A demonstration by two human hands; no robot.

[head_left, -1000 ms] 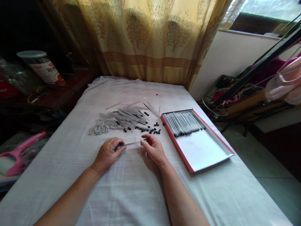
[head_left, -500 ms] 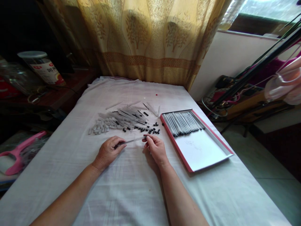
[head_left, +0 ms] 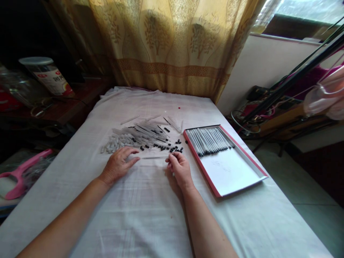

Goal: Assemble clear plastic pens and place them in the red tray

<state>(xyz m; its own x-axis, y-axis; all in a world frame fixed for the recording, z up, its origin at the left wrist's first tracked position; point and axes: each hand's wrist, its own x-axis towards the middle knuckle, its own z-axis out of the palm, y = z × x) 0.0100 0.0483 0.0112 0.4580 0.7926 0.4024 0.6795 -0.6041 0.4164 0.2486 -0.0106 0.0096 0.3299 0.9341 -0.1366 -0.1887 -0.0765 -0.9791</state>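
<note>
Left hand (head_left: 119,165) has released the pen (head_left: 153,157), fingers apart; right hand's (head_left: 180,169) fingers, left of red-edged tray (head_left: 202,165), now solely clamp it.

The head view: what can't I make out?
All in the head view:
Right end of the pen: covered by the right hand.
Scribble in the box: too faint to read.
Label on the jar: print too small.
Pink handle: cut off by the left edge.

Head view, facing forward (and down)
</note>
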